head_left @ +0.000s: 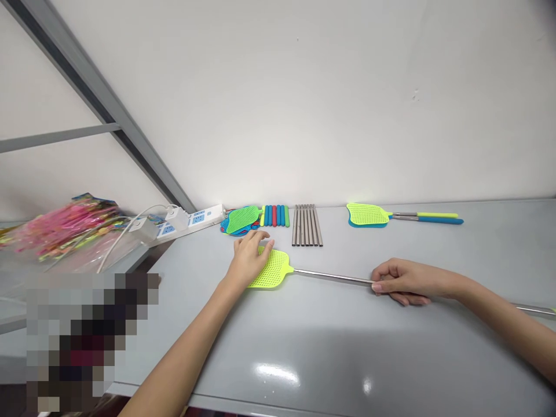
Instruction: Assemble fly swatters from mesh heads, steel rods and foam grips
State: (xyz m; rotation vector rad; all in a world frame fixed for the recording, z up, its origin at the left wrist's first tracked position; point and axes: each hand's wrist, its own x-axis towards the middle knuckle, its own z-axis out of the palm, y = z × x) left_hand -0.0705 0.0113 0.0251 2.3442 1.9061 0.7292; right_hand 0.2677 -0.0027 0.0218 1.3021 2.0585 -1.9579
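Note:
A yellow-green fly swatter with a perforated head (274, 270) lies across the grey table. Its thin metal rod (332, 276) runs rightward into my right hand (402, 281), whose thumb and fingers pinch it. In line with it, a metal rod section (536, 310) shows beyond my right forearm, with a yellow-green bit at the frame edge; my arm hides the stretch between. My left hand (252, 255) is over the left part of the swatter head, fingers apart and curved, covering some of it. Whether its palm touches the head I cannot tell.
Along the wall lie stacked swatter heads (243, 220), several coloured handle grips (274, 215), a row of metal tubes (306, 226) and assembled swatters (369, 214). A power strip (195, 220) with plugs and cables sits left, near bagged pink items (73, 223). A blurred patch covers the lower left.

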